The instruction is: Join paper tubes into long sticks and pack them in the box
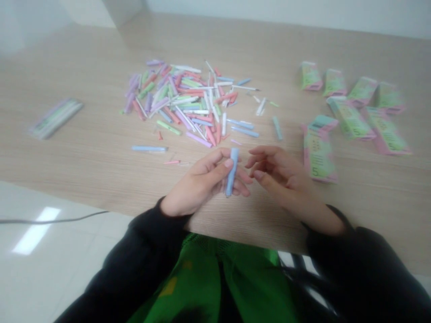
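The left hand (198,181) grips a pale blue pen (232,172) in its curled fingers, the right hand (279,172) stands loosely open and empty just beside it, and a large loose heap of pastel pens (182,103) remains mid-table, with green-and-pink cartons (350,116) at right.

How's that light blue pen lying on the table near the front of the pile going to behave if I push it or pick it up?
The light blue pen looks slim and round, so it would probably roll if pushed along the smooth wood-look tabletop. It lies straight and looks like plastic, so I'd expect it to feel stiff and light. It may be slightly slippery, though blur makes that hard to judge.
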